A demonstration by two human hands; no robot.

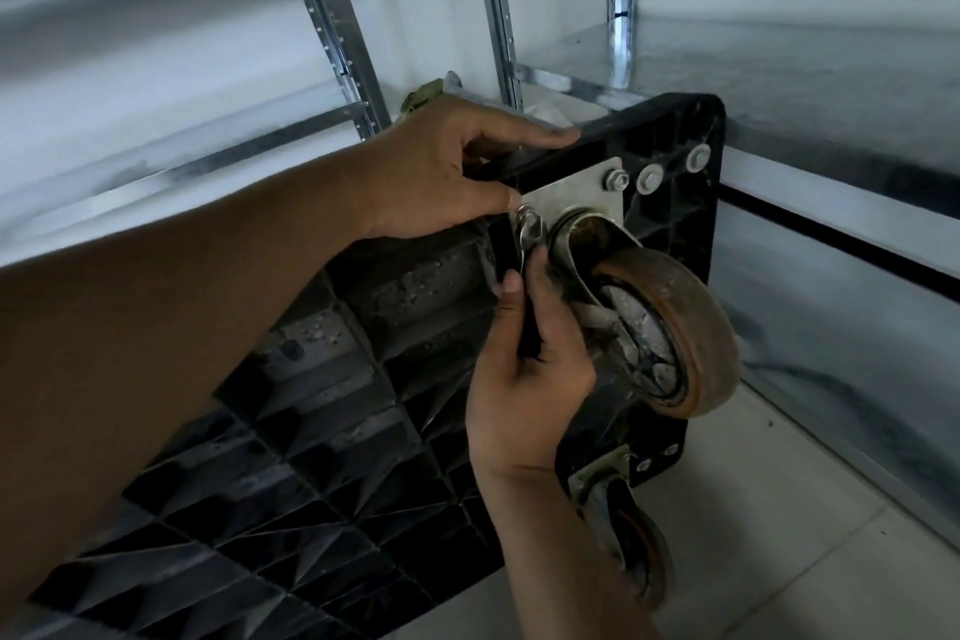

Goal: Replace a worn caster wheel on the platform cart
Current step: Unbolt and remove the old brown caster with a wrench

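The black platform cart (pixel 332 499) stands on its edge with its ribbed underside facing me. A worn brown caster wheel (pixel 680 327) hangs from a silver mounting plate (pixel 576 198) near the cart's top corner. My left hand (pixel 436 172) grips the cart's upper edge, thumb beside the plate. My right hand (pixel 524 364) holds a black-handled wrench (pixel 527 276), whose silver head sits on a nut at the plate's left corner. A hex nut (pixel 615 179) shows at the plate's top corner. The plate's lower corners are hidden behind the wheel.
A second caster wheel (pixel 639 551) sits lower on the same cart edge. Grey metal shelving (pixel 343 42) stands behind and to the left, and a low metal shelf (pixel 831 120) lies close on the right. Pale floor tiles (pixel 810 535) show at bottom right.
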